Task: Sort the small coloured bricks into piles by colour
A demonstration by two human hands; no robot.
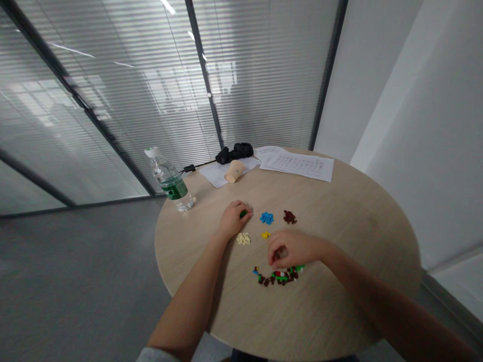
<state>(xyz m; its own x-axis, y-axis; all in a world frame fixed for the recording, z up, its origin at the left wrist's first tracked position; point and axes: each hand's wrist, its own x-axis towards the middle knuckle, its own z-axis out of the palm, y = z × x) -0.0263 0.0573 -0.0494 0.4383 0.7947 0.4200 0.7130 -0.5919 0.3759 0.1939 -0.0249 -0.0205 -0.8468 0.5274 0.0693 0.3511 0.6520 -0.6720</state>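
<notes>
My left hand (234, 219) rests on the table with its fingers curled round some small green building bricks (243, 213); the hand hides part of them. A pile of small cream bricks (243, 238) lies just below it. My right hand (292, 247) is held over a curved row of mixed brown, green, red and white bricks (279, 277). Its thumb and fingers are pinched together, and what they hold, if anything, is too small to make out. Beside its knuckles are a few yellow bricks (265, 235). Blue bricks (266, 217) and dark brown bricks (290, 216) lie in separate piles beyond.
A clear water bottle (173, 186) with a green label stands at the left of the round table (350, 221). Towards the back are a beige paper cup (234, 171) on its side, printed sheets (298, 165) and a black bundle (241, 151) with a cord.
</notes>
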